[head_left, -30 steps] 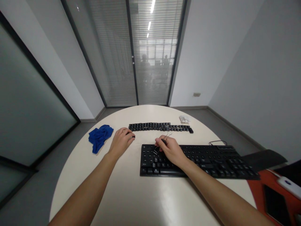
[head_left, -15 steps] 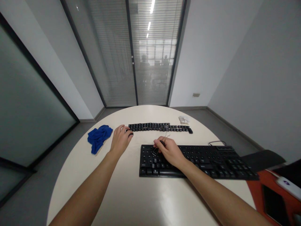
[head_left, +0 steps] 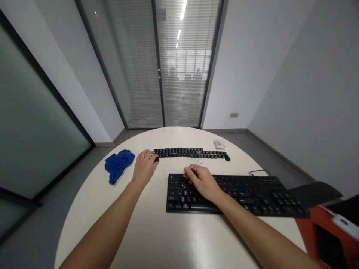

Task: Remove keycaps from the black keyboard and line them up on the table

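My left hand (head_left: 144, 166) is at the left end of the rows of loose black keycaps (head_left: 179, 152), its fingers curled onto a dark keycap (head_left: 156, 160) at their tips. My right hand (head_left: 203, 181) is closed around a keycap puller (head_left: 194, 172) with a black grip and thin wire ends. One wire end sticks out above the hand; the other points down at the left part of the black keyboard (head_left: 207, 208). Many of the keyboard's upper-left positions are bare of caps, while the lower rows carry caps. The right hand covers part of the keys.
A blue cloth (head_left: 119, 164) lies at the left of the round cream table (head_left: 134, 235). A crumpled clear plastic bag (head_left: 220, 144) sits at the back right. The keyboard's cable (head_left: 259, 172) loops behind it. On an orange surface (head_left: 308, 224) at the right lies a dark phone (head_left: 329, 244).
The view has shifted slightly. Both hands keep nearly the same places, the left at the keycaps and the right with the puller over the keyboard.
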Demonstrator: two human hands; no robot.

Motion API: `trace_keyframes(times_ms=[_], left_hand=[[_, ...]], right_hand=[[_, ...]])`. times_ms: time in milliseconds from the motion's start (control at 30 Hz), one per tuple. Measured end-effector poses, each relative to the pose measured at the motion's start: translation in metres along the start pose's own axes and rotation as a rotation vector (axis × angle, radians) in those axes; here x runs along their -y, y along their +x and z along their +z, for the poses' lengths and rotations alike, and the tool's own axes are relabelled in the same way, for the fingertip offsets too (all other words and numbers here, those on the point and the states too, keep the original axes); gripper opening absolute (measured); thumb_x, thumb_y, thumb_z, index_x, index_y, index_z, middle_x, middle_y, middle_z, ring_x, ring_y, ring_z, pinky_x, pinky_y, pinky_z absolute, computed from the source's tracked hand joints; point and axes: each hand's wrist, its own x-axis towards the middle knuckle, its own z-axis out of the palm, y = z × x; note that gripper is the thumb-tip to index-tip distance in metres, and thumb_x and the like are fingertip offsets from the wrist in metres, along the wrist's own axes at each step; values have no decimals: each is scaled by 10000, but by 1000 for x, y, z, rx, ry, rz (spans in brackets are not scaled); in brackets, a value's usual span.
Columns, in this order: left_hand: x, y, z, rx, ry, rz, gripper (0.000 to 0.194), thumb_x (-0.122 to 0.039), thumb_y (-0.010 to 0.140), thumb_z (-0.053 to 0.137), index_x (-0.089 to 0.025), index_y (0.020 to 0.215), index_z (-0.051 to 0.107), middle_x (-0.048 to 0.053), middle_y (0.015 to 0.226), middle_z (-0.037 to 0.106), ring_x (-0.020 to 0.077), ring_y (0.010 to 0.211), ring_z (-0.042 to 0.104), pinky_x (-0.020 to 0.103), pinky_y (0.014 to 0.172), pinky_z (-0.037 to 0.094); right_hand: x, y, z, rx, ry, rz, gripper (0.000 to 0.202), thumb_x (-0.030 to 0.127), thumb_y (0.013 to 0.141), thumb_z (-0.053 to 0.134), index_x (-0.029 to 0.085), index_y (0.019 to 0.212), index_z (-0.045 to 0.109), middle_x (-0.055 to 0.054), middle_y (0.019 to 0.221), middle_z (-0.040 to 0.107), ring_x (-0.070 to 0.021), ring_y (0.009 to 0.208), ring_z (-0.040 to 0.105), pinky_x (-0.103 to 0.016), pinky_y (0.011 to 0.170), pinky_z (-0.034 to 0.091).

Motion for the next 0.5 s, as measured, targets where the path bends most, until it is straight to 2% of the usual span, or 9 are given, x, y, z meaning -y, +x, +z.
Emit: trace_keyframes(times_ms=[167, 233, 300, 400, 500], left_hand=[[-17, -4, -11, -10, -148, 20, 236, -222, 906, 583, -187, 1135, 626, 120, 1176, 620, 312, 1154, 517, 486, 1017, 407], [-29, -7, -19, 27, -266, 62, 212, -249, 948, 529, -183, 1134, 608, 106, 1151, 632, 277, 1105, 545, 448, 987, 432], [-41, -10, -27, 135, -391, 172, 218, -273, 968, 504, -184, 1147, 591, 95, 1118, 648, 252, 1071, 566, 418, 961, 449], [-56, -13, -37, 322, -508, 326, 272, -310, 929, 575, -191, 1174, 576, 88, 1115, 652, 246, 1041, 580, 404, 944, 465], [-64, -14, -41, 375, -566, 360, 289, -302, 894, 605, -210, 1167, 592, 98, 1167, 623, 254, 1087, 564, 407, 967, 462]], right_hand=[[1, 0, -5, 30, 46, 32, 339, 494, 942, 538, 192, 819, 631, -3, 692, 682, -136, 531, 615, -243, 575, 458], [1, 0, -7, 68, 51, 41, 318, 490, 916, 584, 191, 824, 640, -4, 692, 691, -135, 523, 620, -239, 567, 458], [1, 0, -8, 103, 41, 35, 307, 480, 902, 609, 188, 816, 653, -9, 693, 696, -138, 533, 624, -237, 568, 458], [1, 0, -9, 136, 26, 19, 307, 471, 907, 604, 185, 814, 662, -11, 684, 693, -140, 548, 626, -237, 576, 458], [1, 0, -9, 147, 19, 12, 335, 488, 914, 587, 182, 801, 662, -13, 673, 693, -143, 551, 625, -239, 575, 456]])
